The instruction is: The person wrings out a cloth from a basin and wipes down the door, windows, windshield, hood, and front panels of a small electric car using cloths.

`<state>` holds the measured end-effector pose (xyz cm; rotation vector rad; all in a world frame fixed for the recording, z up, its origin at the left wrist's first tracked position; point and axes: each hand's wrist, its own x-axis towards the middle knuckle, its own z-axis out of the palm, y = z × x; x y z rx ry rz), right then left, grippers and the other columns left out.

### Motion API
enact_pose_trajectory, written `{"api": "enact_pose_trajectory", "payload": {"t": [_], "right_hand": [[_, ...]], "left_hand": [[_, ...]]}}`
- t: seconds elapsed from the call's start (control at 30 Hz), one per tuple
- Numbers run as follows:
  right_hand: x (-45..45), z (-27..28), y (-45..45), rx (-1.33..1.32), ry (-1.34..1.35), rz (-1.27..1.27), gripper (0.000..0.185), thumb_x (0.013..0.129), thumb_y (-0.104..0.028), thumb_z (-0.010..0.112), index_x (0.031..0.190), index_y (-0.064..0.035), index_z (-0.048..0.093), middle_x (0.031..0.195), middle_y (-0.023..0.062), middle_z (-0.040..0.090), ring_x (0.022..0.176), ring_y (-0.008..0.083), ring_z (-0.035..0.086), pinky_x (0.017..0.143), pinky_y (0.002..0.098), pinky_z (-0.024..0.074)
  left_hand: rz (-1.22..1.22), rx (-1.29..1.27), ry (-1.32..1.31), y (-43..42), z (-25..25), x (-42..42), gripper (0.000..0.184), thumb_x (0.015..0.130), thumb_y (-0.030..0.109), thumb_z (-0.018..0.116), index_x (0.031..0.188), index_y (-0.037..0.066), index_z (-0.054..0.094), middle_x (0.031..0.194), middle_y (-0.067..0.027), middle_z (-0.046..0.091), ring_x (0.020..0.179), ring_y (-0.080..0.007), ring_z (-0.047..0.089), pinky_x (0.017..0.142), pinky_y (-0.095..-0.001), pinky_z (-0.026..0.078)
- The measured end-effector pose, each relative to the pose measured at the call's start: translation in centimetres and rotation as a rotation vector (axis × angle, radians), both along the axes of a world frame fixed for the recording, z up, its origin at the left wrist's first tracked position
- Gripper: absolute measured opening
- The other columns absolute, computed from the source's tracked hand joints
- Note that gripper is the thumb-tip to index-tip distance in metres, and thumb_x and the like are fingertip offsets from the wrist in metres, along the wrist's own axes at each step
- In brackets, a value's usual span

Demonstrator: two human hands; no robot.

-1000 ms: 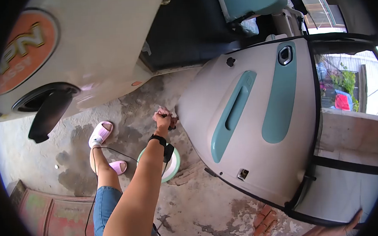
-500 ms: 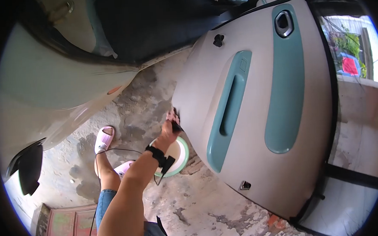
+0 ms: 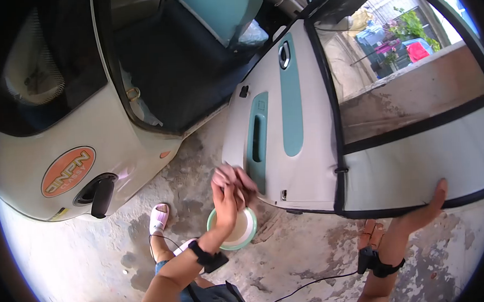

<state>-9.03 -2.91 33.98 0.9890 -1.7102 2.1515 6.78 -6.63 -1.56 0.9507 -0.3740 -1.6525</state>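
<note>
An open car door (image 3: 319,169), off-white with teal trim panels, fills the middle and right of the view. My left hand (image 3: 226,198) is closed around a crumpled pinkish-brown cloth (image 3: 243,181), partly blurred, at the door's lower edge near the teal door pull (image 3: 256,145). On the right, my right hand (image 3: 425,209) grips the black-trimmed edge of the door frame, thumb on the front face and fingers hidden behind. Below my left hand stands a white basin (image 3: 254,227) with a green rim, holding cloudy liquid.
The off-white car body (image 3: 93,137) with an orange badge (image 3: 68,171) and an open filler-like flap (image 3: 103,196) stands to the left. A teal seat (image 3: 221,10) shows inside. A cable (image 3: 309,284) runs between my wrist straps. The concrete floor (image 3: 131,239) is patchy and worn.
My right hand has come into view, holding the door frame's edge. My left hand with the cloth has moved along the door's edge towards its near corner. The view has shifted, showing more car body.
</note>
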Motion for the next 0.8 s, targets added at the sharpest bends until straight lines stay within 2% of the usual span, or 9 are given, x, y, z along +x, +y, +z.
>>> {"api": "enact_pose_trajectory", "payload": {"t": [0.03,0.1,0.17,0.23,0.3,0.37,0.5,0.7,0.8], "right_hand": [[0.5,-0.3,-0.4,-0.018,-0.003,0.034,0.042,0.093,-0.027,0.057,0.119,0.0065,0.057,0.114,0.0143,0.061,0.098,0.0236,0.062,0.086,0.035,0.0507],[0.5,-0.5,-0.1,0.018,0.104,0.041,0.04,0.092,-0.024,0.058,0.118,0.0073,0.057,0.111,0.0137,0.061,0.095,0.0224,0.062,0.084,0.0341,0.0506],[0.2,-0.7,-0.4,-0.002,0.118,0.023,0.041,0.092,-0.022,0.061,0.118,0.0081,0.056,0.109,0.0133,0.062,0.093,0.022,0.062,0.083,0.0336,0.0507],[-0.7,-1.2,-0.7,-0.057,0.139,0.073,0.042,0.09,-0.021,0.064,0.119,0.0082,0.056,0.111,0.0135,0.062,0.093,0.022,0.062,0.082,0.0329,0.0509],[-1.4,-1.8,-0.6,-0.056,0.115,0.129,0.042,0.089,-0.019,0.066,0.119,0.008,0.057,0.115,0.0137,0.062,0.094,0.022,0.062,0.082,0.032,0.0509],[-2.0,-1.9,-0.7,-0.044,0.134,0.094,0.043,0.089,-0.019,0.066,0.121,0.009,0.056,0.118,0.0137,0.062,0.099,0.0219,0.061,0.086,0.0319,0.0497],[-0.8,-1.7,-0.9,0.0,0.253,0.114,0.042,0.091,-0.013,0.063,0.125,0.0103,0.052,0.124,0.0138,0.058,0.108,0.0213,0.056,0.096,0.0326,0.0423],[2.9,-1.3,-2.1,0.004,0.264,0.151,0.044,0.093,-0.01,0.06,0.129,0.0114,0.047,0.125,0.0164,0.058,0.11,0.0232,0.056,0.098,0.0341,0.0416],[6.2,-1.5,-3.6,0.035,0.35,0.166,0.047,0.092,-0.015,0.063,0.127,0.0111,0.047,0.12,0.0235,0.058,0.11,0.0312,0.056,0.098,0.0384,0.0407]], "left_hand": [[0.183,-0.122,-0.111,-2.2,-2.2,-1.6,0.021,0.096,0.002,0.039,0.116,0.006,0.045,0.09,-0.0108,0.06,0.071,-0.0146,0.06,0.065,-0.0277,0.053],[0.019,0.137,0.139,-4.8,-0.8,-3.5,0.019,0.098,0.004,0.038,0.116,0.009,0.042,0.093,-0.0077,0.056,0.07,-0.0131,0.056,0.066,-0.0276,0.052],[-0.068,0.145,0.027,-4.4,-1.0,-3.9,0.017,0.1,0.005,0.037,0.116,0.008,0.042,0.091,-0.0058,0.055,0.076,-0.0133,0.055,0.069,-0.0282,0.052],[-0.111,0.172,0.197,-2.6,-1.0,-2.8,0.01,0.1,0.009,0.038,0.11,0.007,0.039,0.083,-0.0078,0.06,0.068,-0.0165,0.059,0.058,-0.0286,0.049],[-0.508,0.235,0.512,-0.4,-0.8,-0.5,0.012,0.1,0.011,0.039,0.107,0.007,0.048,0.086,-0.0066,0.062,0.074,-0.016,0.061,0.066,-0.0281,0.052],[-0.639,0.455,0.486,2.8,-0.4,1.5,0.018,0.098,0.008,0.042,0.109,0.003,0.056,0.091,-0.0069,0.059,0.078,-0.0174,0.06,0.077,-0.0261,0.051],[-0.958,0.163,0.056,5.9,-2.3,7.9,0.017,0.093,0.005,0.049,0.108,0.003,0.056,0.092,-0.009,0.062,0.074,-0.0196,0.064,0.069,-0.0287,0.054],[-0.729,0.347,-0.165,7.4,0.9,21.0,0.011,0.088,0.003,0.053,0.098,0.005,0.057,0.087,-0.0084,0.061,0.074,-0.0172,0.063,0.062,-0.028,0.052],[-0.539,0.311,0.012,8.6,3.9,25.7,0.009,0.088,0.003,0.053,0.096,0.007,0.057,0.084,-0.005,0.058,0.072,-0.0148,0.059,0.064,-0.0254,0.051]]}}
